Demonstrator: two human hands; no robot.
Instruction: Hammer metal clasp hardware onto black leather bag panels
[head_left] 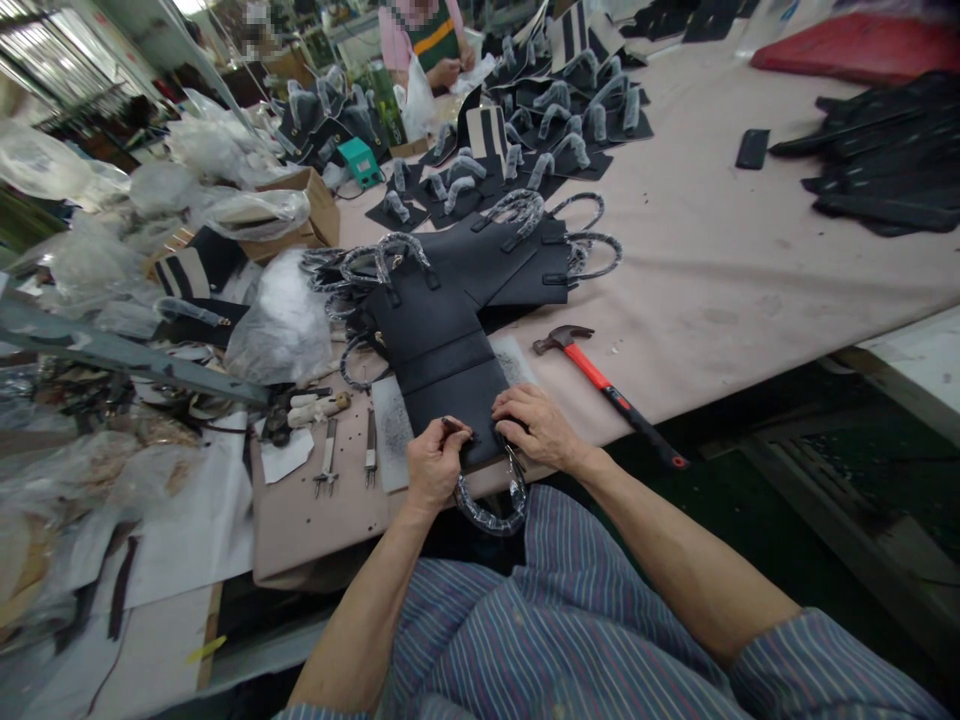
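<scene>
A black leather bag panel (450, 375) lies flat in front of me at the table's near edge, its plastic-wrapped handle (491, 510) hanging over the edge. My left hand (435, 462) is closed around a small dark tool whose tip touches the panel's near edge. My right hand (534, 425) presses on the panel's near right corner, fingers curled down. More black panels with wrapped handles (517, 255) are stacked just beyond.
A red-handled hammer (607, 388) lies right of the panel. Pliers and small tools (330, 455) lie to the left, beside plastic bags (277, 320) and cardboard boxes. Far along the table sit many bag parts (540, 130), and another person (427, 40) works there.
</scene>
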